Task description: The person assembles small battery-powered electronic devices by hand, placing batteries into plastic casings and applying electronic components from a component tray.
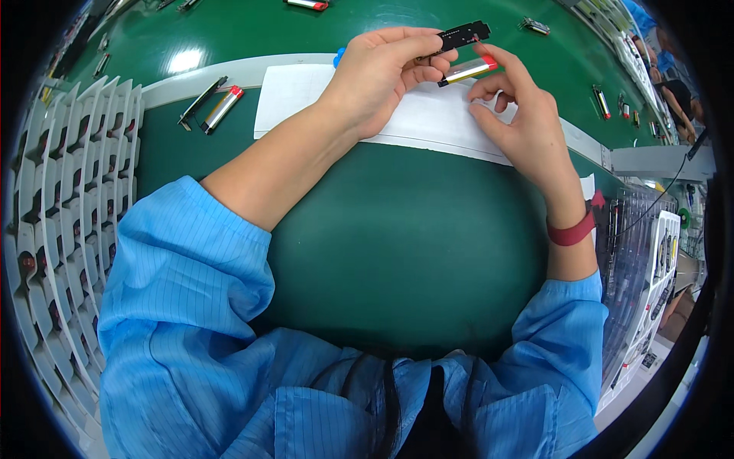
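Observation:
My left hand (pixel 386 73) is closed on a narrow black circuit board (pixel 464 35), pinching it between thumb and fingers above the white sheet (pixel 302 92). Just under the board is a silver cylindrical battery cell (pixel 469 71) with a red end; its dark end lies by my left fingertips. My right hand (pixel 524 111) is at the red end, its index fingertip near the board's right tip and its thumb spread away. Thin wires seem to run between board and cell, too small to make out fully. A red band (pixel 572 229) circles my right wrist.
Another board (pixel 202 101) and battery cell (pixel 222 109) lie on the green mat at left. Stacked white trays (pixel 69 206) stand along the left side, clear and white trays (pixel 638 283) at right. More cells (pixel 602 102) are scattered beyond a pale rail (pixel 199 86). People are at far right.

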Demonstrator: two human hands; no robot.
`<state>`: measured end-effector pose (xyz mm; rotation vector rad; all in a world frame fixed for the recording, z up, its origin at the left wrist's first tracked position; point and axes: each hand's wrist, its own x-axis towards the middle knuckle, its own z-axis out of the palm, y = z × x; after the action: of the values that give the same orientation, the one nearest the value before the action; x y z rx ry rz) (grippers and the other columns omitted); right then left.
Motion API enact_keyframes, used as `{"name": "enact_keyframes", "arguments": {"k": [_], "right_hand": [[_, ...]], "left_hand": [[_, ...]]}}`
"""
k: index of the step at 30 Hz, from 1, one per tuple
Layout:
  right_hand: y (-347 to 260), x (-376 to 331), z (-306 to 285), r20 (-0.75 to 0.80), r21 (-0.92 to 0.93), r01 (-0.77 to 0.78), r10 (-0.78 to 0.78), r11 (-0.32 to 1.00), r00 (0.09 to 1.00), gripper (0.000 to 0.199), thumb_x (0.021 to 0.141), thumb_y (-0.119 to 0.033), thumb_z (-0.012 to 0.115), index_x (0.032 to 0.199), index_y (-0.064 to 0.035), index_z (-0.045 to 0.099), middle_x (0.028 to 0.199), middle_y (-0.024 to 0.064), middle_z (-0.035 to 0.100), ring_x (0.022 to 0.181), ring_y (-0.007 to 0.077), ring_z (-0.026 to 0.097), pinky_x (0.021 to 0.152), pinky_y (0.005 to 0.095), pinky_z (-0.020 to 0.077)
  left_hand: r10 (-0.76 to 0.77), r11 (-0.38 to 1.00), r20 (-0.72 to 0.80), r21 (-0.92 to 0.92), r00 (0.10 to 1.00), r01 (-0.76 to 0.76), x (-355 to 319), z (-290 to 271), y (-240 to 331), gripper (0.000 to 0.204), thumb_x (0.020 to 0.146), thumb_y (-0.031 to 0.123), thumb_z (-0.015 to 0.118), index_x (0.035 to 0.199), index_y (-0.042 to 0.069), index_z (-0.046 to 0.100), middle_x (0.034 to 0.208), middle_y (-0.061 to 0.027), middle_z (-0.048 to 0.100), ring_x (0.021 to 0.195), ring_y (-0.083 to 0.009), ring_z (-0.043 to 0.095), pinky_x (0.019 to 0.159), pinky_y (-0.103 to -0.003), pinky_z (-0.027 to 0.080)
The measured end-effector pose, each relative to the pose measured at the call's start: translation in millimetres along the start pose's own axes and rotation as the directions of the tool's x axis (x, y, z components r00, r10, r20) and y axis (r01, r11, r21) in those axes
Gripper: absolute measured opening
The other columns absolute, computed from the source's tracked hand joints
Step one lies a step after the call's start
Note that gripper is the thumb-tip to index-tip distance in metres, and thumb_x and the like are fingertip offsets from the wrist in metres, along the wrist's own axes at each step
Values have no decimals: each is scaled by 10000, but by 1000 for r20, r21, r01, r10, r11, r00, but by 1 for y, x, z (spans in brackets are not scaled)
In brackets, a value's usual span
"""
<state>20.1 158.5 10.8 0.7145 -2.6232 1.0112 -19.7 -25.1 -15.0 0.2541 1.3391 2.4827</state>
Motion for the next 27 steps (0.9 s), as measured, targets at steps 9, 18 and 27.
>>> {"name": "enact_keyframes", "arguments": {"k": [9,18,27], "right_hand": [[-28,-15,-51,-430,367,-81,246,927,869,209,785,20,612,970,41,519,838,110,609,727,162,609,658,239,513],[-4,1,-5,-216,720,-131,400,681,891,183,786,-7,620,922,36,506,826,114,604,714,161,614,686,267,512],[3,1,9,-254,717,-89,378,692,890,193,784,0,620,926,40,495,836,123,602,711,168,619,669,252,500]], "left_hand": [[-68,990,23,127,997,65,-2,6,5,241,856,100,535,983,-103,558,910,-177,610,815,-161,609,781,-241,497],[-163,981,66,116,984,155,-2,10,4,270,862,118,525,976,-125,545,968,-177,578,910,-237,615,852,-285,484],[-171,977,72,140,983,160,-1,8,6,269,866,131,528,985,-110,547,959,-169,581,933,-242,612,858,-283,476]]}}
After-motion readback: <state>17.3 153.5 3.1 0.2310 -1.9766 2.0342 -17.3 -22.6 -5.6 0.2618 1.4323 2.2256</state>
